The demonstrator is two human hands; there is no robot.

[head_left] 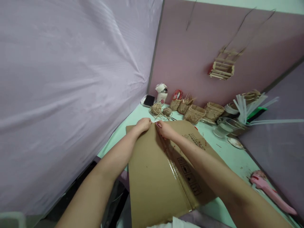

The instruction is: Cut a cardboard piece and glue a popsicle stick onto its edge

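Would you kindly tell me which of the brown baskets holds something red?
The leftmost brown basket, next to the white bottle: red strands show above its rim, while no red shows in the others.

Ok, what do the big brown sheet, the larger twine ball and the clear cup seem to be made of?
Brown sheet: cardboard, matte, judging by its flat panels and printed symbols; the glossy strip along its fold looks like clear tape.
Larger twine ball: probably jute or similar plant fibre, dull tan strands.
Clear cup: smooth and see-through; glass or plastic, I can't tell.
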